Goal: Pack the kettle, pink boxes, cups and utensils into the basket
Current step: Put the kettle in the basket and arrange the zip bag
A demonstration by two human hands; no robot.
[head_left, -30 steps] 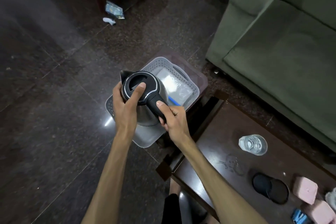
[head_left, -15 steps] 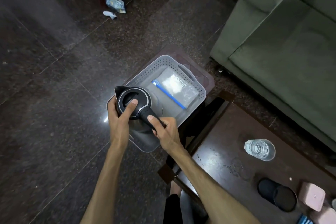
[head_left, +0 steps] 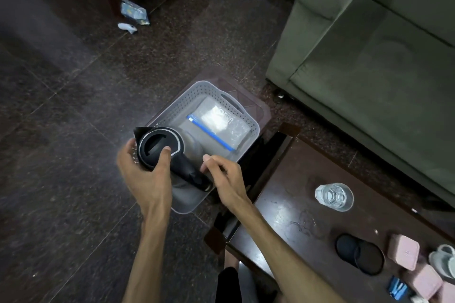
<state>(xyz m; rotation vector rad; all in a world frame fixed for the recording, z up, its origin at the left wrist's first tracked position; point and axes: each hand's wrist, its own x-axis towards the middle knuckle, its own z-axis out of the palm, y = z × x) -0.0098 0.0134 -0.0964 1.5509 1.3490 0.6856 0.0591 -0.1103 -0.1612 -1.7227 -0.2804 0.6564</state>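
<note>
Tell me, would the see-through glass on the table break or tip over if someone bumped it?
The glass looks like clear, thin-walled glassware, so it would probably break if knocked off the table. It stands upright and looks wider at the rim, so a hard bump could tip it and then let it roll.

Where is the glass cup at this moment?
In the head view, the glass cup stands on the dark wooden table, right of the basket, beyond the two dark round discs.

Clear bag (head_left: 219, 122) in basket (head_left: 253, 128) has dark print near its far edge, too blurred to read. Pink box (head_left: 403, 251) on table (head_left: 283, 214) shows a small mark on its lid, unreadable. No other text legible.
</note>
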